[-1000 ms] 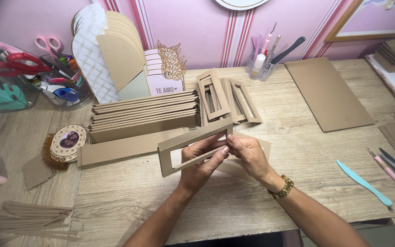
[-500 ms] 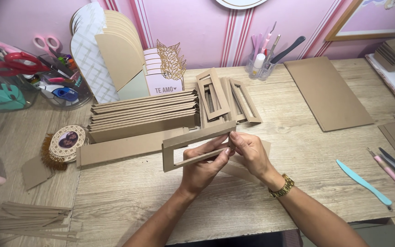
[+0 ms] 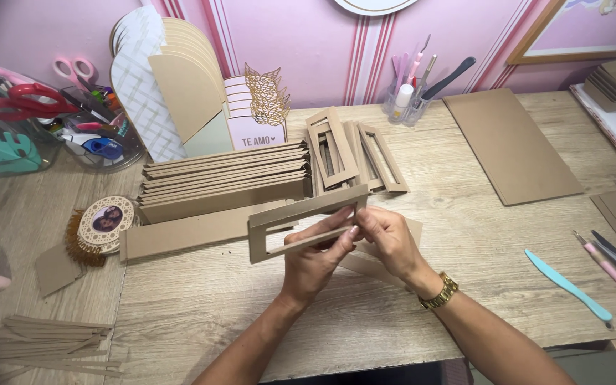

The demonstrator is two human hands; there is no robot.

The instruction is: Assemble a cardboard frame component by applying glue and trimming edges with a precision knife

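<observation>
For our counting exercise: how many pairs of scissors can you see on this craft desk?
2. The pink-handled scissors stand against the wall at the far left; the red-handled scissors lie just in front of them over the clear tubs. More may be hidden among the tools there.

1. Two bare hands, left hand [image 3: 313, 265] and right hand [image 3: 391, 241], share one cardboard frame [image 3: 301, 222] above the table's middle.
2. One stack of folded cardboard panels [image 3: 224, 178] lies toward the far edge.
3. One flat cardboard sheet [image 3: 509, 145] lies near the far right corner.
4. One teal tool [image 3: 568, 285] rests near the right edge.
5. Two pairs of scissors, pink [image 3: 73, 70] and red [image 3: 16, 100], stand at the far left corner.
</observation>
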